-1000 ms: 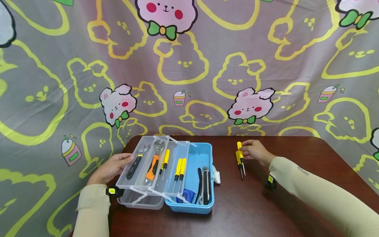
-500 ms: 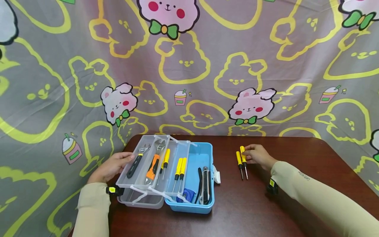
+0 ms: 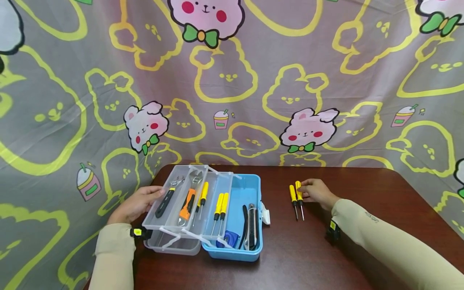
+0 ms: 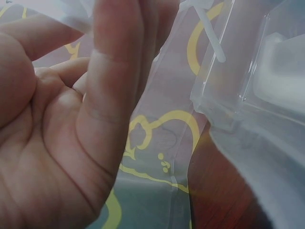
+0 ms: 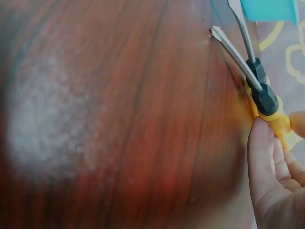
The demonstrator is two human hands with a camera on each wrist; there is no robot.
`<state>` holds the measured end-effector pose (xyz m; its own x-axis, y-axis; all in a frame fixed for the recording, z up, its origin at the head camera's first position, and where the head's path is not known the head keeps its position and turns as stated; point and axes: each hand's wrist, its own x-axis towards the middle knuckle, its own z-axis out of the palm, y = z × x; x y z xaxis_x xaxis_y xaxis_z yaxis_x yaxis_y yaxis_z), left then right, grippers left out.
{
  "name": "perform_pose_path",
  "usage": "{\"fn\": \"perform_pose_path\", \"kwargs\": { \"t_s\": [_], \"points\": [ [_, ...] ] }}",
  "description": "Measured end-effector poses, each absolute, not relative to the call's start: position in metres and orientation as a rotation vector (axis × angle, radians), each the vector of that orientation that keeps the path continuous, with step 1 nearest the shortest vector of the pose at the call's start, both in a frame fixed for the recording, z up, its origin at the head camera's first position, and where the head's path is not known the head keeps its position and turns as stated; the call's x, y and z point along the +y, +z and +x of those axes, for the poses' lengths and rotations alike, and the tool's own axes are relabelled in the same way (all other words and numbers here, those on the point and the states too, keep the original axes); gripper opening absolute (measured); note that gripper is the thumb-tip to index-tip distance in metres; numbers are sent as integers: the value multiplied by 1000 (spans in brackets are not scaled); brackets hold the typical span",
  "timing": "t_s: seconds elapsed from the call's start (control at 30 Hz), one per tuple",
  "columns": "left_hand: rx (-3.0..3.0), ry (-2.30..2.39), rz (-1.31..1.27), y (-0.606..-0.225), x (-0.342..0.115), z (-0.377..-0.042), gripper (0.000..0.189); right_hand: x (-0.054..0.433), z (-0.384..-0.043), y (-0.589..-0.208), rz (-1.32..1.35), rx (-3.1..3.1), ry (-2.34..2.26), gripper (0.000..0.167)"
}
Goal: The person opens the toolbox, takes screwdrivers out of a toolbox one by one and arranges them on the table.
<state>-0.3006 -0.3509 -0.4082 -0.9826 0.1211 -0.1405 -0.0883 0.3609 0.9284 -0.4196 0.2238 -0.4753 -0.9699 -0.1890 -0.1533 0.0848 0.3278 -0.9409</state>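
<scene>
My left hand (image 3: 141, 201) pinches the edge of the upper clear tray (image 3: 170, 222) of an opened blue toolbox (image 3: 250, 183); in the left wrist view the thumb and fingers meet at that tray (image 4: 57, 12). On the table right of the box, the fingers and thumb of my right hand (image 3: 318, 191) hold the yellow handle of a screwdriver (image 3: 299, 196). A second yellow-handled screwdriver (image 3: 293, 194) lies close alongside, to its left. The right wrist view shows the held screwdriver's black collar (image 5: 265, 101) and cross-shaped tip, with the flat-tipped one partly behind it.
Inside the trays lie a black-handled adjustable wrench (image 3: 165, 203), an orange-handled one (image 3: 187, 206) and several yellow screwdrivers (image 3: 219, 204). A utility knife (image 3: 250, 230), a black strip (image 3: 243, 221) and a blue object (image 3: 230, 239) sit in the blue base. A white latch (image 3: 266, 215) sticks out rightward.
My right hand has moved the screwdriver down and slightly right, from overlapping the other one to lying beside it. The left hand has stayed on the tray.
</scene>
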Motion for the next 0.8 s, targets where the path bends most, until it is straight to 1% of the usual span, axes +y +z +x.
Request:
{"fn": "perform_pose_path", "kwargs": {
  "t_s": [0.33, 0.63, 0.8],
  "points": [
    [2428, 1675, 7, -405, -350, -299, 61, 223, -422, -480, -71, 2381, -1654, 40],
    [2424, 1679, 9, -407, -351, -299, 62, 222, -421, -479, -102, 2452, -1581, 43],
    [2425, 1682, 26, -407, -350, -300, 60, 222, -422, -479, -108, 2500, -1514, 41]
  ]
}}
